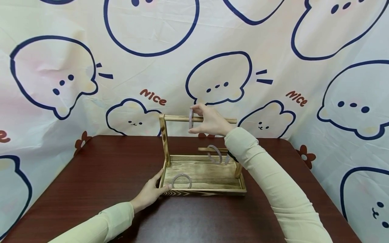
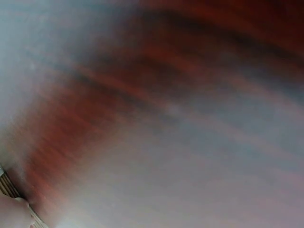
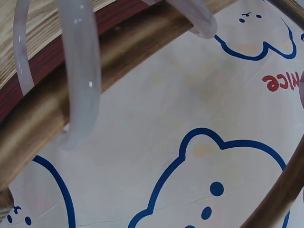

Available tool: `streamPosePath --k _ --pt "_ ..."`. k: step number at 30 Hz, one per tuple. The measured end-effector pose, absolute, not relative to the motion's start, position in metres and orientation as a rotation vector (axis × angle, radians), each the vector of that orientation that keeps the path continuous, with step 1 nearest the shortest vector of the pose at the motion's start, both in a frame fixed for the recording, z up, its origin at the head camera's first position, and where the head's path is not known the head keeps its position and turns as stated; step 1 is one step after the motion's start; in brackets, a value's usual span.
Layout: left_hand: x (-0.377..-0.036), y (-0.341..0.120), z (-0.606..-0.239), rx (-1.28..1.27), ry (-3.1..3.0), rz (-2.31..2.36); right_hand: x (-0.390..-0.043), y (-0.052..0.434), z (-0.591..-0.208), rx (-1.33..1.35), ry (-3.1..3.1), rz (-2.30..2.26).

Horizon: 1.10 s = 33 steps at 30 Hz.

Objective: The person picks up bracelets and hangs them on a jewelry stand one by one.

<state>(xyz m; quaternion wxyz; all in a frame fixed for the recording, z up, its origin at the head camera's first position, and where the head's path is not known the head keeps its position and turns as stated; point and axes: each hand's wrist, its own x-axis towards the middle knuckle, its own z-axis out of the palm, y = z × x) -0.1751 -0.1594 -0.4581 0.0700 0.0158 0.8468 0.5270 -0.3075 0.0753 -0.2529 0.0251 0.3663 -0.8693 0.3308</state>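
Observation:
Between thumb and fingers, my right hand [image 1: 212,120] pinches a pale lilac bangle [image 1: 190,118], held upright and seen edge-on. It appears to encircle the top bar [image 1: 176,118] of a wooden bangle stand [image 1: 165,143]. My left hand [image 1: 150,191] grips the left front corner of the stand's tray base, thumb on the front rim; a finger [image 2: 14,211] shows beside the tray corner in the left wrist view. Two more bangles hang on the lower bar [image 1: 203,149], one [image 3: 80,71] near in the right wrist view. Another bangle [image 1: 181,181] sits inside the tray, at its front left.
The stand rests on a dark red-brown table [image 1: 121,162]. Behind and at both sides hangs a cartoon-printed cloth [image 1: 136,74]. My right forearm [image 1: 270,189] passes in front of the stand's right post [image 1: 238,170] and partly hides it. The left wrist view is mostly blurred tabletop.

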Motion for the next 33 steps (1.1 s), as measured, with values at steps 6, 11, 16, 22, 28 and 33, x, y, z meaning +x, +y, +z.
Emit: streamPosePath --k 6,11,16,22,28,33 --pt "-0.1754 -0.1592 -0.4577 0.050 2.538 1.580 -0.3105 0.0734 -0.2559 1.137 -2.710 1.001" --pt "-0.1758 -0.1588 -0.4562 0.046 2.538 1.589 -0.3116 0.0716 -0.2551 1.160 -2.740 0.907" --pt "-0.1761 -0.1591 -0.4561 0.044 2.554 1.570 -0.3119 0.0694 -0.2532 1.166 -2.783 0.815" --pt "-0.1758 -0.1590 -0.4577 0.035 2.581 1.539 -0.3113 0.0679 -0.2532 1.171 -2.809 0.769" --pt "-0.1741 -0.1588 -0.4577 0.033 2.537 1.584 -0.3108 0.0675 -0.2541 1.162 -2.819 0.771" --pt "-0.1747 -0.1585 -0.4572 0.035 2.540 1.586 -0.3100 0.0674 -0.2533 1.160 -2.829 0.753"
